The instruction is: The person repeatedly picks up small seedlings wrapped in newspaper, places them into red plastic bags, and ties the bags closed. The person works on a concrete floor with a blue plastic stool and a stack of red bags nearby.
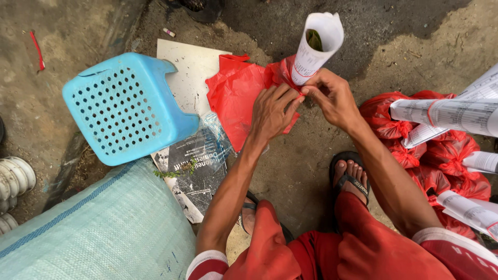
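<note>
at the far left, ribbed white plastic discs (14, 181) sit at the frame's edge, and a pale green woven sack with a blue stripe (98, 228) fills the lower left corner. above it a light blue perforated plastic stool (127, 106) lies tipped on its side on the dirt ground (306, 171), partly over a flat white board (193, 67) and a dark printed sheet under clear plastic (199, 161). next comes a red thin plastic bag (236, 96), spread flat on the ground beside the board, seemingly as a working surface within easy reach. the left hand (272, 111) rests over the bag's right edge, its fingers (285, 98) extended and pressing on the gathered red plastic at the base of a rolled printed-paper cone (316, 46). the cone stands nearly upright, tilted a little to the right, with something green showing inside its open top; held this way the opening stays up and the contents stay in. the right hand (332, 98) meets the left at the cone's foot, its fingers pinched on the red plastic wrapped around the base, so both hands steady it from below. sandalled feet (350, 173) flank the work. at the far right, a heap of finished paper rolls in knotted red bags (441, 150) is stacked close by.
</note>
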